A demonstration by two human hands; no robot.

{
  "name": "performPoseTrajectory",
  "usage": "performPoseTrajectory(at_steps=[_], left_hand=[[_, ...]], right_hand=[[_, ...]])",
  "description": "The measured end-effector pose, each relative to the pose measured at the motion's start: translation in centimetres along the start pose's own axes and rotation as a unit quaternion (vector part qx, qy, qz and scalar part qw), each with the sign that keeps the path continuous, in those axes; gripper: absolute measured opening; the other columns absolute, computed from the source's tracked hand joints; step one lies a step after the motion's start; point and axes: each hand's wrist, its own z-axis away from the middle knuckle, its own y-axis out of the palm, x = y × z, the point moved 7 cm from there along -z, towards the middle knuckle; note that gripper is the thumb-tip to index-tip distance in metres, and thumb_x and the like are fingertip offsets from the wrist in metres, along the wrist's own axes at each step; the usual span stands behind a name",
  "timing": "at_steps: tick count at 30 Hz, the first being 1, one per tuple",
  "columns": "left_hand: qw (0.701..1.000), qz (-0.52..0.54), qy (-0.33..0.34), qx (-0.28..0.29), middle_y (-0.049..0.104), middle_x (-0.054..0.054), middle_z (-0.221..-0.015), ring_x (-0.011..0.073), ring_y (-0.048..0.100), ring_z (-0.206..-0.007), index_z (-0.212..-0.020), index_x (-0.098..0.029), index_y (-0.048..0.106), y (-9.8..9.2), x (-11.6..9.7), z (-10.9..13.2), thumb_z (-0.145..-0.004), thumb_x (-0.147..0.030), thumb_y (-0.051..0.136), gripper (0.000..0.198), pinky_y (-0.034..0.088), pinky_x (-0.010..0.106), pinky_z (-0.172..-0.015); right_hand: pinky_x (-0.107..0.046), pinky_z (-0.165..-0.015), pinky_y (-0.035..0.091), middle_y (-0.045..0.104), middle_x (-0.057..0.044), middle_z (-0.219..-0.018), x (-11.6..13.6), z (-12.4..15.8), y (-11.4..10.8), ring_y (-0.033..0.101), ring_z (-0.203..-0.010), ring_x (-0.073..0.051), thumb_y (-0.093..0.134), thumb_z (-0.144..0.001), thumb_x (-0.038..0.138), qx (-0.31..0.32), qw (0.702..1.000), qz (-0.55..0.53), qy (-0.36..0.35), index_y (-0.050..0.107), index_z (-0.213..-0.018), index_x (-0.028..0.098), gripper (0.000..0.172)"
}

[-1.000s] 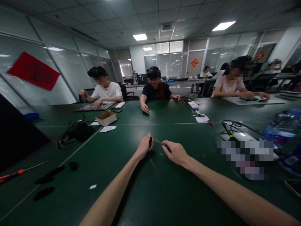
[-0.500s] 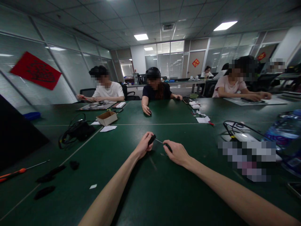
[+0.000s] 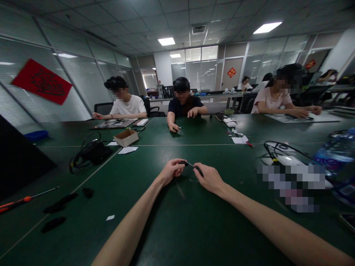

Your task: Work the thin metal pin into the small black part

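In the middle of the head view, my left hand (image 3: 169, 172) pinches a small black part (image 3: 183, 163) just above the table; its exact kind is too small to make out. My right hand (image 3: 210, 178) is closed round the dark handle of a thin screwdriver (image 3: 198, 170). The metal shaft points left, and its tip meets the black part or lies right against it. My fingers hide some of the handle and of the part. Below both hands is the dark green tabletop (image 3: 177, 221).
On the left lie an orange-handled screwdriver (image 3: 26, 199), several black pieces (image 3: 59, 203) and a black cable bundle (image 3: 95, 153) near a small open cardboard box (image 3: 126, 138). To the right are a white device (image 3: 288, 160) with cables and a water bottle (image 3: 335, 151). Co-workers sit opposite.
The black part has turned from tilted upward to nearly level, and my left fingers have shifted on it. The screwdriver tip and the part are closer together. My right hand has barely moved.
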Motion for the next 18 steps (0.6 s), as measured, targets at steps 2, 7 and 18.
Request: performPoseTrajectory(at_steps=[2,7,18], left_hand=[[1.0,0.007,0.002,-0.013,0.046,-0.001,-0.062,0.0022,0.031,-0.044,-0.096,-0.01,0.058,-0.3,0.2,-0.2,-0.073,-0.038,0.066,0.037,0.02,0.018,-0.042],[0.998,0.034,0.0,-0.055,0.046,-0.001,-0.057,0.0025,0.031,-0.042,-0.074,-0.012,0.05,-1.3,1.3,-0.7,-0.077,-0.048,0.059,0.037,0.019,0.017,-0.04],[0.994,0.044,-0.004,-0.1,0.045,0.0,-0.05,0.0035,0.029,-0.036,-0.059,-0.016,0.038,-2.4,2.2,-1.2,-0.08,-0.054,0.048,0.045,0.016,0.018,-0.037]], right_hand=[[-0.025,-0.062,0.044,0.062,-0.005,-0.091,0.0,0.0,-0.1,0.058,-0.069,-0.014,0.031,-0.096,0.037,-0.003,1.0,0.0,0.001,0.05,-0.115,0.02,0.032],[-0.025,-0.065,0.044,0.062,-0.005,-0.094,0.3,0.0,-0.5,0.058,-0.072,-0.014,0.033,-0.095,0.036,-0.015,1.0,-0.002,-0.005,0.05,-0.114,0.02,0.029],[-0.025,-0.067,0.045,0.062,-0.004,-0.094,1.0,0.1,-0.4,0.059,-0.075,-0.014,0.038,-0.093,0.034,-0.009,0.999,-0.011,-0.046,0.052,-0.113,0.02,0.028]])
